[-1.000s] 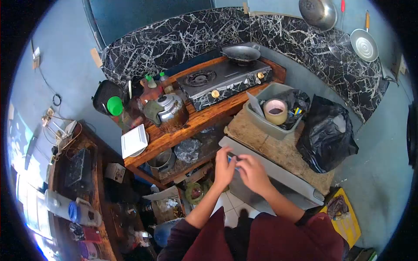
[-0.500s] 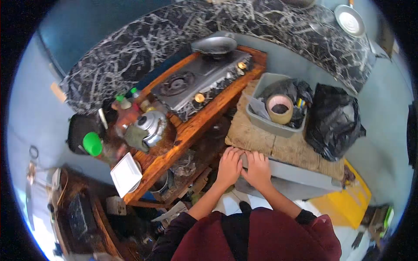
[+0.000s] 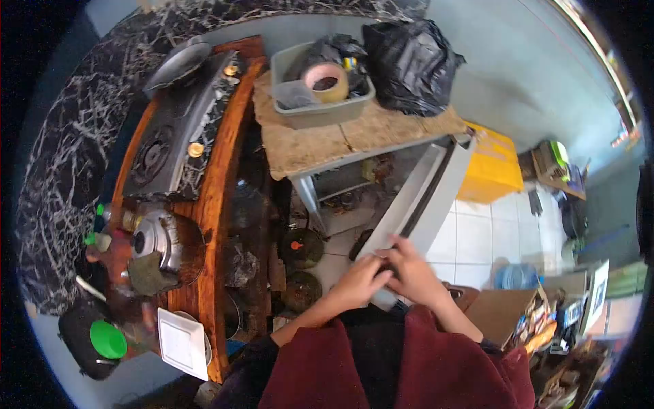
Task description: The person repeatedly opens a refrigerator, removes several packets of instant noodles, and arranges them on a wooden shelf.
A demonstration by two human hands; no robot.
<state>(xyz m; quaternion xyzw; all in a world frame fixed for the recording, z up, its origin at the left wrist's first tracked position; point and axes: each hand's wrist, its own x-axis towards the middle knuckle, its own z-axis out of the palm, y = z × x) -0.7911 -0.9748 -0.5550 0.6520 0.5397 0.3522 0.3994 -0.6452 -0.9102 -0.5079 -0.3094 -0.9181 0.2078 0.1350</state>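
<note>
A long, pale grey panel with a dark lengthwise groove (image 3: 426,194) slants from the front of the table down toward my body. My left hand (image 3: 359,281) is closed at its near end, fingers curled over the edge. Close beside it, almost touching, my right hand (image 3: 413,274) also has its fingers bent over that end. Motion blurs the fingertips a little, and the panel's lowest end is hidden behind my hands. Behind the panel stands the table (image 3: 306,146), topped with worn brown cardboard, its metal leg and underside showing.
On the table sit a grey bin (image 3: 323,117) holding a tape roll (image 3: 334,94), and a black plastic bag (image 3: 415,68). To the left, a wooden counter (image 3: 216,225) bears a stove (image 3: 163,146) and a kettle (image 3: 170,245). A yellow box (image 3: 492,167) stands right of the panel.
The view has swung right. The grey panel has come away from the table's front at its near end and now angles toward me, baring the space beneath. My hands have moved with it.
</note>
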